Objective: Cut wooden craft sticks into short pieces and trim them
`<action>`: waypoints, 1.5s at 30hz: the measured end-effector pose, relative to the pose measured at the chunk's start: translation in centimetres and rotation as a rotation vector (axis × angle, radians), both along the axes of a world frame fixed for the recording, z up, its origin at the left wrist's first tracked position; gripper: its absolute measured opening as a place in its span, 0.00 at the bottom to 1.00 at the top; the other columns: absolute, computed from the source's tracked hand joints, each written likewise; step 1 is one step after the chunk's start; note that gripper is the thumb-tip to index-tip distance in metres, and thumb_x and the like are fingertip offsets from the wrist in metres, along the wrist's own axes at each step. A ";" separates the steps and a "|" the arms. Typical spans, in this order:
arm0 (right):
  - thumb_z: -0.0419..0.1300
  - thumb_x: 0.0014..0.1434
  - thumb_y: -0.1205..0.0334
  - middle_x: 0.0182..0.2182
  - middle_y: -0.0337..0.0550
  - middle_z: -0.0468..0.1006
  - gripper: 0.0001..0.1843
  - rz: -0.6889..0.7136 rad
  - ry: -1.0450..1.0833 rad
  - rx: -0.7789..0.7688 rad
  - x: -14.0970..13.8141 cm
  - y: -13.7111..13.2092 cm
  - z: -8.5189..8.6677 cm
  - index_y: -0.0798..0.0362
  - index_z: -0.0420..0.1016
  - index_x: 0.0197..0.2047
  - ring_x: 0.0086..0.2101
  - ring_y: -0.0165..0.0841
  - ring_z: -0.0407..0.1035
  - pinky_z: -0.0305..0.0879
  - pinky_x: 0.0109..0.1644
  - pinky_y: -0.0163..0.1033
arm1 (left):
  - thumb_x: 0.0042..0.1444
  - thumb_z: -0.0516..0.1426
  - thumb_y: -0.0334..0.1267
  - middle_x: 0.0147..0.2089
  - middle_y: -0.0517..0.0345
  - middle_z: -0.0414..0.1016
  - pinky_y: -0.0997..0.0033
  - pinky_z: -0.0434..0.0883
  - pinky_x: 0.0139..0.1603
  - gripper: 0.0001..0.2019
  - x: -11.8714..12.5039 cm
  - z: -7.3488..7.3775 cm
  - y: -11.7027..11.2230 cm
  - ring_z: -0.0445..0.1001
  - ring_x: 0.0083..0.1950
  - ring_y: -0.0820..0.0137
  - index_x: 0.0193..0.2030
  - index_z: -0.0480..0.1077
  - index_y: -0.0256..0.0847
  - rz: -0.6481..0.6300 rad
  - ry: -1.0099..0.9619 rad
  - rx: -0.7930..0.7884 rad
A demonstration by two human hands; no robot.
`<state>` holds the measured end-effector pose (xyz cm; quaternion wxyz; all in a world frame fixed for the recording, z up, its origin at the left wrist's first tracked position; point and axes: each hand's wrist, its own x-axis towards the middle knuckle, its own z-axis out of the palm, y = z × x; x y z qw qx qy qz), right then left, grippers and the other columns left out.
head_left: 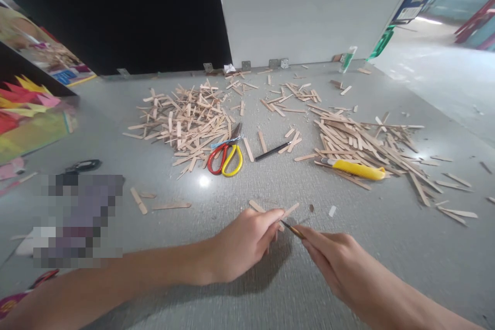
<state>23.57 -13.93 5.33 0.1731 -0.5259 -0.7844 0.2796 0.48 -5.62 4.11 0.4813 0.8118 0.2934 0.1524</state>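
Observation:
My left hand (243,245) is closed around thin wooden sticks (289,211), whose ends poke out past my fingers just above the grey floor. My right hand (332,255) pinches a slim knife-like tool (293,230) with its tip against the sticks held by the left hand. The two hands almost touch at the bottom centre.
Heaps of wooden sticks lie at the left (185,121) and right (367,144). Red-and-yellow scissors (225,159), a black pen (273,151) and a yellow utility knife (356,169) lie between them. Loose sticks (138,200) and coloured paper (27,108) are to the left. A white board (309,10) stands behind.

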 end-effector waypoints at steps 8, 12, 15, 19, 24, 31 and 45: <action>0.48 0.76 0.60 0.20 0.32 0.63 0.22 -0.077 0.226 -0.410 -0.5 1.3 2.3 0.52 0.76 0.33 0.21 0.26 0.56 0.57 0.25 0.32 | 0.69 0.48 0.25 0.43 0.52 0.81 0.69 0.73 0.39 0.27 -1.0 -1.1 -0.6 0.77 0.37 0.66 0.72 0.67 0.40 -0.087 0.089 0.216; 0.48 0.75 0.57 0.22 0.32 0.61 0.22 -0.090 0.258 -0.408 -0.4 1.6 1.9 0.51 0.71 0.30 0.24 0.27 0.54 0.55 0.28 0.33 | 0.74 0.47 0.29 0.32 0.60 0.76 0.73 0.70 0.34 0.21 -0.5 -0.6 -0.5 0.72 0.28 0.71 0.66 0.73 0.41 -0.011 0.028 0.103; 0.48 0.76 0.58 0.22 0.32 0.64 0.21 -0.080 0.187 -0.261 -0.5 1.3 1.3 0.51 0.72 0.32 0.24 0.28 0.51 0.54 0.29 0.35 | 0.78 0.46 0.35 0.29 0.63 0.73 0.75 0.68 0.31 0.19 -0.1 -0.2 -0.4 0.69 0.24 0.74 0.65 0.75 0.40 0.051 -0.042 -0.047; 0.47 0.78 0.58 0.22 0.33 0.68 0.21 -0.078 0.137 -0.215 -0.5 0.7 1.2 0.51 0.76 0.38 0.23 0.28 0.52 0.55 0.27 0.34 | 0.79 0.47 0.36 0.31 0.62 0.76 0.76 0.69 0.32 0.20 -0.2 0.1 -0.3 0.70 0.25 0.75 0.68 0.74 0.41 0.010 -0.038 -0.087; 0.49 0.77 0.58 0.22 0.34 0.68 0.21 -0.060 0.115 -0.277 -0.3 0.7 1.7 0.51 0.75 0.33 0.23 0.28 0.52 0.52 0.27 0.35 | 0.75 0.48 0.30 0.32 0.59 0.78 0.73 0.70 0.36 0.22 -0.4 0.9 -0.1 0.73 0.30 0.70 0.69 0.73 0.41 -0.078 0.089 0.077; 0.51 0.76 0.55 0.21 0.31 0.58 0.22 -0.049 0.237 -0.647 -0.1 1.6 2.7 0.53 0.75 0.31 0.23 0.27 0.53 0.52 0.25 0.32 | 0.64 0.51 0.22 0.38 0.50 0.83 0.69 0.75 0.36 0.34 -1.1 -0.3 -1.0 0.76 0.31 0.66 0.78 0.61 0.34 -0.231 0.310 0.263; 0.46 0.78 0.63 0.24 0.40 0.78 0.21 -0.031 0.000 -0.064 -0.9 -0.4 0.4 0.52 0.80 0.42 0.20 0.29 0.68 0.58 0.26 0.35 | 0.75 0.47 0.35 0.27 0.63 0.68 0.72 0.59 0.28 0.14 0.0 -0.6 -1.5 0.63 0.24 0.72 0.44 0.74 0.40 0.050 0.163 0.020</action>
